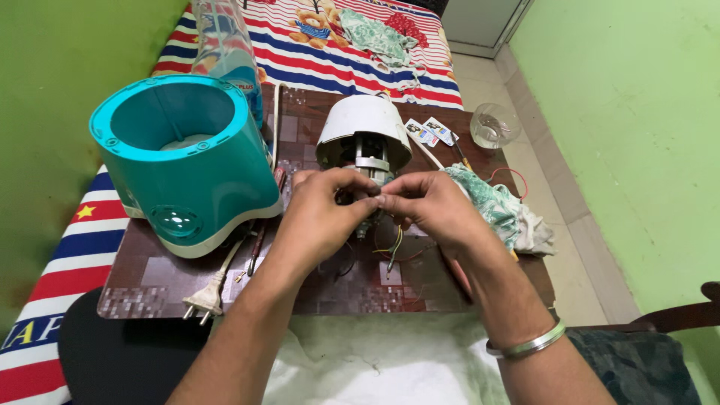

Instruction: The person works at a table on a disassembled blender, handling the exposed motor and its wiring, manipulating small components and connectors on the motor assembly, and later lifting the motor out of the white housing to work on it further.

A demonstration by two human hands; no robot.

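Over the middle of the brown tile-patterned worktop [150, 281], both hands meet fingertip to fingertip. Left hand [322, 214] and right hand [431, 210] are each pinched nearly closed, thumb against forefinger, and they seem to nip something very small between them, most likely a wire end, though the bit itself is too tiny to make out. Pinching that tight looks like fine, fiddly handling rather than a firm grab.

At twelve o'clock from the hands lies the white dome-shaped motor unit [364, 124], tipped on its side with its open end and metal core facing the person, presumably so the innards can be reached. Thin loose coloured wires [394, 244], yellow, green and red, trail down at six o'clock from the fingers, hanging slack towards the worktop.

At nine o'clock stands the teal plastic appliance housing [187, 161], upright and hollow, parked out of the way. Its white power cord with a two-pin plug [204, 300] runs off towards seven o'clock. A crumpled green-and-white cloth [499, 210] sits at three o'clock, touching the right hand's far side. A small clear glass bowl [493, 124] rests at two o'clock near the worktop's edge. A silver bangle [529, 343] rings the right wrist.
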